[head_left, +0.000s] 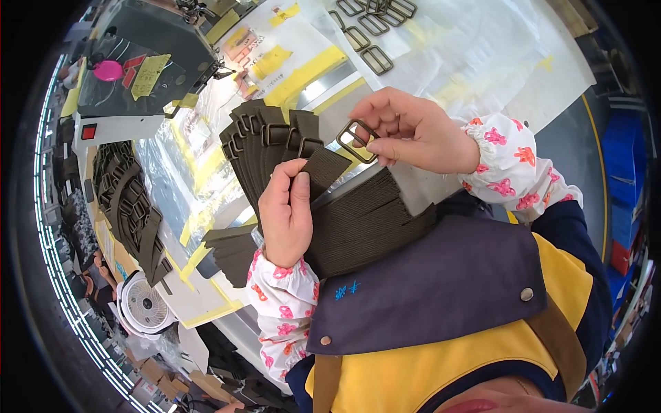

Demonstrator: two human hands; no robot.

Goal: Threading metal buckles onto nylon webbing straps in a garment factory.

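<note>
Far to the left of your left hand, one small white fan (144, 304) sits low at the worktop's (482, 62) edge, and above it a heap of dark olive straps with buckles (127, 206) lies piled; they overlap too much to count. Above that heap stands one grey machine (148, 58) with a pink round tag.

Your left hand (286, 210) is closed around a thick bundle of olive webbing straps (344, 213), thumb pressed flat on the top strap. The strap ends fan up and left of that hand, and about five of them already carry a metal buckle; the straps themselves are too many and too tightly stacked to count.

Just to the right and slightly above, your right hand (413, 131) pinches one rectangular metal buckle (357, 141) between thumb and fingertips, touching the tip of the top strap.

Above your right hand, about six loose buckles (375, 27) lie on the pale sheet covering the worktop.
</note>
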